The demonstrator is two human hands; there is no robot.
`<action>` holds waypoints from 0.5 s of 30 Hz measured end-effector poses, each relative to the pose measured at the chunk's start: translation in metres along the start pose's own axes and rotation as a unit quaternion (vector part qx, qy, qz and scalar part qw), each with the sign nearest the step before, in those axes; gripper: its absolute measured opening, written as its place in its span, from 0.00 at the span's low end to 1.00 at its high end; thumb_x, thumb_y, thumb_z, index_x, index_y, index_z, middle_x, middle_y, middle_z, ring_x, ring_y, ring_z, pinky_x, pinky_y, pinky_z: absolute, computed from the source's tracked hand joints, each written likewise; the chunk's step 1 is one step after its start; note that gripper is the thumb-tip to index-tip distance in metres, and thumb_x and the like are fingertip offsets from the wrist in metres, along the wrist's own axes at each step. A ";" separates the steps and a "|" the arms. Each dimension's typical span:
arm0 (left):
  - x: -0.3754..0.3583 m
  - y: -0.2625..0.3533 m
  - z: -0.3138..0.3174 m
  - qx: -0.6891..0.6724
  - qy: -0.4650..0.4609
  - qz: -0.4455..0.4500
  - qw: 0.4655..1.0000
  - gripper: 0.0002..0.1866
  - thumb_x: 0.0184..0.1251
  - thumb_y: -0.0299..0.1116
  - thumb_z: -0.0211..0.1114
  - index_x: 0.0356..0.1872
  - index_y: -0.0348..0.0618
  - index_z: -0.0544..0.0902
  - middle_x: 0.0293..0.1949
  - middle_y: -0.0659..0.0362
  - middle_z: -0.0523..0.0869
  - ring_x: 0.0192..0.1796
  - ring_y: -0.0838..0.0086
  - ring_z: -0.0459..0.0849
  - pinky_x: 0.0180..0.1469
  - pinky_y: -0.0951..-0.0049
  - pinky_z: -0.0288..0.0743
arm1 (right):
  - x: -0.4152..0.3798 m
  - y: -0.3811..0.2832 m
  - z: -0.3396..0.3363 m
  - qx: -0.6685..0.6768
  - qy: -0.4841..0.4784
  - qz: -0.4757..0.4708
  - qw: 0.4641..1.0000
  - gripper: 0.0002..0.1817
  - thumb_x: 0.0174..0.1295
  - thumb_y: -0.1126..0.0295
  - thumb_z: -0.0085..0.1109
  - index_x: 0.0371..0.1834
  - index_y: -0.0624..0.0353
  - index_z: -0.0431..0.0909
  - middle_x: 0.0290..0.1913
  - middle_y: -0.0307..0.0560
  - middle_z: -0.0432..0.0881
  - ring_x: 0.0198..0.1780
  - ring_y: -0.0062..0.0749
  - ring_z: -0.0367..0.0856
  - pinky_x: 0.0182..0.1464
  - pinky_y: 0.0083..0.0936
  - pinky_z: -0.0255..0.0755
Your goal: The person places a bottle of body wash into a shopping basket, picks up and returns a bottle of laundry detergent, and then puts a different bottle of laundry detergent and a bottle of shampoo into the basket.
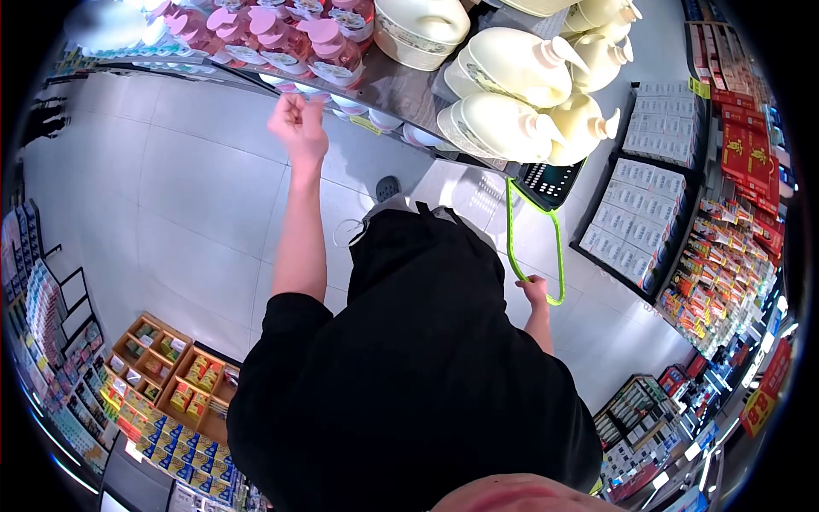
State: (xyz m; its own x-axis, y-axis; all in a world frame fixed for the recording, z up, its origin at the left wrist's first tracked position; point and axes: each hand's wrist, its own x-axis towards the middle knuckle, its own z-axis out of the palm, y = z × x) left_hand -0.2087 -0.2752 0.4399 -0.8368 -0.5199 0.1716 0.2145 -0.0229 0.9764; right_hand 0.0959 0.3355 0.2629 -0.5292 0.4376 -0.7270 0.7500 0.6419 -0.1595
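Note:
My right hand (534, 291) is closed round the bright green handle (559, 247) of a shopping basket. The dark, perforated basket (548, 183) hangs ahead of it, partly hidden under the shelf corner. My left hand (300, 130) is raised at the front edge of the shelf (392, 85), fingers curled into a loose fist, with nothing visible in it. Just beyond it stand pink pump bottles (335, 60) of clear pink liquid. Large cream-coloured pump bottles (512, 66) fill the shelf further right.
Stacked white boxes (633, 218) sit in dark trays on the right, beside hanging orange packets (712, 273) and red boxes (749, 158). Behind me at the left is a wooden display (175, 375) with yellow packs. Grey tiled floor (196, 196) lies left of me.

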 end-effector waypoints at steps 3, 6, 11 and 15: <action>0.017 0.027 0.018 -0.003 0.005 0.043 0.999 0.09 0.62 0.23 0.66 0.31 0.39 0.71 0.18 0.67 0.72 0.19 0.86 0.66 0.23 0.82 0.59 | -0.004 0.012 0.004 0.015 0.002 0.007 1.000 0.18 0.40 0.65 0.79 0.33 0.64 0.87 0.30 0.49 0.86 0.34 0.35 0.84 0.43 0.33 0.78; 0.025 0.033 0.022 0.042 -0.008 0.082 0.996 0.14 0.63 0.27 0.69 0.43 0.35 0.74 0.25 0.61 0.80 0.24 0.83 0.73 0.26 0.83 0.63 | -0.006 0.030 0.011 0.014 -0.016 0.023 1.000 0.18 0.39 0.66 0.79 0.33 0.64 0.87 0.30 0.48 0.87 0.34 0.34 0.84 0.43 0.32 0.78; 0.027 0.047 0.057 0.134 0.050 0.113 0.983 0.21 0.60 0.29 0.74 0.50 0.33 0.76 0.38 0.57 0.84 0.33 0.79 0.78 0.34 0.79 0.72 | -0.028 0.038 0.016 0.020 -0.011 0.064 0.998 0.18 0.36 0.66 0.79 0.32 0.62 0.88 0.31 0.47 0.87 0.35 0.36 0.85 0.44 0.34 0.80; 0.030 0.043 0.066 0.269 0.053 0.060 0.960 0.33 0.55 0.39 0.80 0.56 0.28 0.77 0.46 0.53 0.85 0.35 0.76 0.81 0.37 0.74 0.76 | -0.043 0.055 0.028 0.047 -0.016 0.079 0.996 0.19 0.35 0.67 0.79 0.34 0.61 0.88 0.32 0.48 0.88 0.37 0.37 0.86 0.45 0.34 0.80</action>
State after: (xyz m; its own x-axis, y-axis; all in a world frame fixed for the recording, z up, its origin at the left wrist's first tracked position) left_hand -0.2579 -0.2356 0.4956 -0.7602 -0.5764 0.2999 -0.0101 0.4720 0.8815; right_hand 0.1713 0.3344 0.2671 -0.3893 0.5068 -0.7692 0.8575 0.5044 -0.1017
